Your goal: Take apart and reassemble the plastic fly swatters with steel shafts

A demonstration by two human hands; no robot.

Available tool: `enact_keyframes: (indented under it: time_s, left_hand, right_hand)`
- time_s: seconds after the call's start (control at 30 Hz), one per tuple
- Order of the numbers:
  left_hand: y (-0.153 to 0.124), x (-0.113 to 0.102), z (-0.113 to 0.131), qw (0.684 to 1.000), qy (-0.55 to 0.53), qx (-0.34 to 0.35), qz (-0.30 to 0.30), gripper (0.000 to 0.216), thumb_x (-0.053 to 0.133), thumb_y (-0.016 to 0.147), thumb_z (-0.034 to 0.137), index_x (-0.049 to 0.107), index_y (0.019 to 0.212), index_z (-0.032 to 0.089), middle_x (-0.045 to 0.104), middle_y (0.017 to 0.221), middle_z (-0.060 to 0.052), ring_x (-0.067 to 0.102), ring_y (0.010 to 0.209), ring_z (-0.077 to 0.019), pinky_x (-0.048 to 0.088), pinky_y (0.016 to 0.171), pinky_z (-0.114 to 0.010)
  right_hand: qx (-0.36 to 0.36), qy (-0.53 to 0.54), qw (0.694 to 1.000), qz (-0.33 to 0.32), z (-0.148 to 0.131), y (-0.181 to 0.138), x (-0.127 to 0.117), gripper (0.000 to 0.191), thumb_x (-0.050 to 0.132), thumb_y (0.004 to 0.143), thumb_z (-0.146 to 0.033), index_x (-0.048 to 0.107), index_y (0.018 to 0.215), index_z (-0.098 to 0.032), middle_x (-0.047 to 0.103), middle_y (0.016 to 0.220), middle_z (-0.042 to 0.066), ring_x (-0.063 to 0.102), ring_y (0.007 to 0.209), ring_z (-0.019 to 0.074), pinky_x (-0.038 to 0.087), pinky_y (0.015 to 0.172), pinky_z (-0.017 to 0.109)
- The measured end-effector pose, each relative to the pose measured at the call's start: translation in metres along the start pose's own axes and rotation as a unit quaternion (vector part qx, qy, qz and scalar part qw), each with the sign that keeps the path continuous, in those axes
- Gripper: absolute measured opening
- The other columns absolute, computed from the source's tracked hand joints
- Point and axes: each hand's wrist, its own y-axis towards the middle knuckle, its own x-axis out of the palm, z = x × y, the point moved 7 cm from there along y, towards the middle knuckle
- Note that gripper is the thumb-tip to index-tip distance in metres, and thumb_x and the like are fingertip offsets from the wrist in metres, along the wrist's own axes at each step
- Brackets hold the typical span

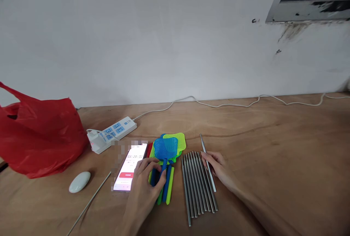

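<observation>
My left hand (149,177) is closed round the handles of a stack of plastic fly swatters (166,148), with blue, green and yellow heads fanned toward the wall. My right hand (216,165) pinches one thin metal rod (205,159) that lies at a slant across the right side of a row of several metal rods (197,185) laid side by side on the wooden table (273,148). A phone (129,170) with a lit timer screen lies just left of my left hand.
A red plastic bag (38,134) sits at the far left. A white power strip (112,133) with a cable running along the wall lies behind the phone. A white oval object (79,181) and one loose thin rod (89,203) lie at the front left.
</observation>
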Motion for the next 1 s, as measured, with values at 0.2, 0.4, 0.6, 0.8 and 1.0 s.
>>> enact_keyframes:
  time_s: [0.2, 0.4, 0.6, 0.8, 1.0]
  left_hand:
    - [-0.005, -0.001, -0.004, 0.999, -0.016, 0.022, 0.026, 0.014, 0.059, 0.089, 0.029, 0.059, 0.076, 0.023, 0.064, 0.106, -0.008, 0.056, 0.107, -0.0304, 0.048, 0.089, -0.048]
    - [-0.007, -0.002, 0.003, 0.999, -0.017, 0.032, 0.024, 0.012, 0.063, 0.088, 0.033, 0.063, 0.081, 0.024, 0.066, 0.105, -0.007, 0.059, 0.105, -0.0297, 0.051, 0.087, -0.046]
    - [-0.009, 0.000, 0.010, 0.998, -0.027, 0.054, 0.003, 0.010, 0.063, 0.089, 0.030, 0.063, 0.083, 0.023, 0.068, 0.084, -0.003, 0.065, 0.081, -0.0233, 0.054, 0.074, -0.036]
    - [-0.009, 0.004, 0.011, 0.998, -0.008, 0.066, 0.001, 0.013, 0.062, 0.090, 0.031, 0.061, 0.080, 0.023, 0.067, 0.077, -0.001, 0.065, 0.074, -0.0213, 0.051, 0.080, -0.039]
    - [-0.009, 0.005, 0.012, 0.998, 0.037, 0.056, -0.003, 0.018, 0.059, 0.090, 0.034, 0.059, 0.075, 0.023, 0.066, 0.073, -0.001, 0.064, 0.071, -0.0219, 0.049, 0.080, -0.041]
  right_hand:
    - [-0.007, -0.009, 1.000, 0.000, 0.002, 0.002, 0.001, 0.059, 0.062, 0.071, -0.074, 0.045, 0.049, -0.022, 0.031, 0.049, -0.007, 0.028, 0.045, 0.0096, 0.020, 0.044, 0.024]
    - [-0.004, -0.018, 1.000, 0.006, 0.001, 0.003, -0.003, 0.058, 0.062, 0.070, -0.075, 0.046, 0.050, -0.022, 0.030, 0.048, -0.008, 0.028, 0.045, 0.0099, 0.020, 0.044, 0.025]
    - [0.015, -0.019, 1.000, -0.011, 0.006, 0.003, 0.000, 0.058, 0.063, 0.070, -0.074, 0.047, 0.051, -0.022, 0.034, 0.050, -0.007, 0.030, 0.046, 0.0094, 0.021, 0.044, 0.024]
    - [0.018, -0.017, 1.000, -0.019, 0.010, 0.001, 0.001, 0.062, 0.062, 0.072, -0.076, 0.050, 0.047, -0.020, 0.035, 0.047, -0.006, 0.032, 0.045, 0.0094, 0.022, 0.043, 0.024]
    - [0.017, 0.032, 0.999, -0.001, 0.012, 0.001, -0.002, 0.058, 0.065, 0.075, -0.071, 0.057, 0.053, -0.018, 0.041, 0.048, -0.006, 0.035, 0.042, 0.0072, 0.023, 0.039, 0.021]
